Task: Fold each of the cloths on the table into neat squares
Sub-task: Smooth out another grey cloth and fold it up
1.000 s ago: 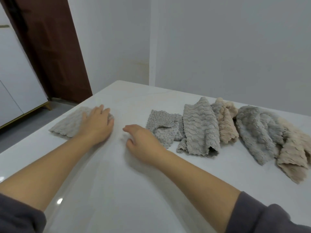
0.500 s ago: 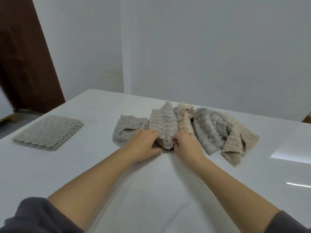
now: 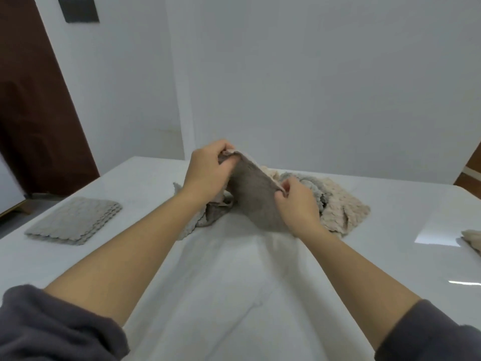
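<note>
The broad, glossy white worktop [image 3: 234,295] fills most of my view. At its far middle lies a loose heap of unfolded cloths [image 3: 341,201], beige and pale grey, with a nubbly, scalloped pile that looks soft and limp. Well apart at the left sits a flat, folded grey cloth [image 3: 75,220], squared off, its wavy edges stacked in layers; I judge that one done. In front of the heap, a smoother taupe-grey cloth [image 3: 255,196] is raised off the surface, its lower part trailing down onto the worktop. My left hand [image 3: 208,170] pinches its upper corner, fingers curled round the fabric, and my right hand [image 3: 296,204] pinches the same edge lower down and nearer me. That taut edge slants from upper left to lower right between the two hands, so to my mind the next move turns on drawing them apart along this line and laying the cloth flat on the bare surface nearer me. A beige scrap of cloth [image 3: 472,238] peeks in at the right edge.
</note>
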